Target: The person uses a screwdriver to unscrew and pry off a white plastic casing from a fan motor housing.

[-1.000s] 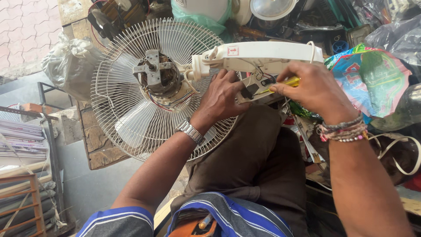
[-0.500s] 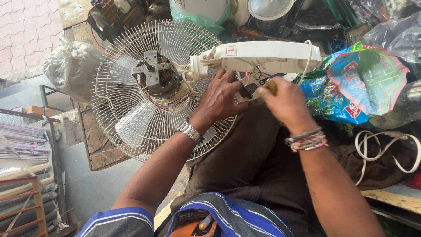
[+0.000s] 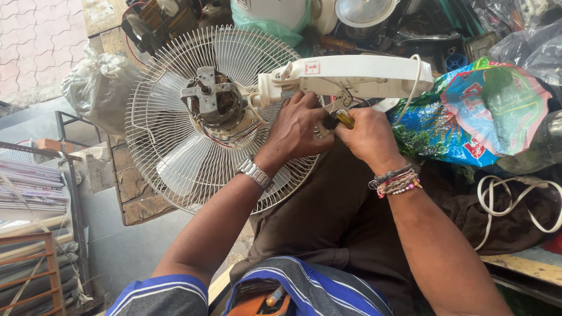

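A single view, from a camera worn on the person's head, looks steeply down over the chest and lap. It sits close: both forearms run up from the bottom edge and meet near the middle, where the left hand (image 3: 298, 131) and right hand (image 3: 366, 137) fill the centre. Just beyond them, a white fan stand (image 3: 351, 75) crosses the upper middle, with the wire fan guard (image 3: 175, 117) spreading to the left. The person's blue striped shirt (image 3: 304, 289) lines the bottom edge. The top and right edges take in crowded clutter, the left edge some pavement and stacked shelving.
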